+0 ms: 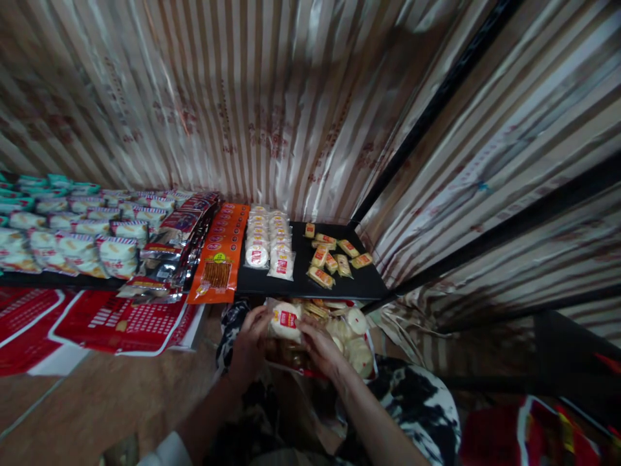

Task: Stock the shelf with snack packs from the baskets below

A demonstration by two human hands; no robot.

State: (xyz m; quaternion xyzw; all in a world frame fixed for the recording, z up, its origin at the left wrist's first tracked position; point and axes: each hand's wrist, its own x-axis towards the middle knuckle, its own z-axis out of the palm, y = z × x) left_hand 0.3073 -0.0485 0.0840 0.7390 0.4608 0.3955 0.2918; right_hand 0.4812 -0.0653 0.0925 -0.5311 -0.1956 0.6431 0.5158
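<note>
A clear-wrapped white rice cracker packet (285, 322) with a red label is held between my two hands, just below the shelf's front edge. My left hand (253, 336) grips its left side, and my right hand (317, 342) has its fingers closed on the right side. Under the packet, an open box (371, 349) rests at my lap with more wrapped round crackers (358, 320) and yellow packets inside. Two rows of similar white cracker packets (269, 243) stand on the black shelf (359, 281) ahead. Several small yellow wrapped snacks (320, 257) lie loose to their right.
Left along the shelf are an orange snack bag (220, 252), dark shiny packets (182, 226) and many white-and-blue packets (97, 226). Red bags (121, 320) hang or lie below. Black metal bars (427, 116) slant at right, before a striped sheet (242, 97).
</note>
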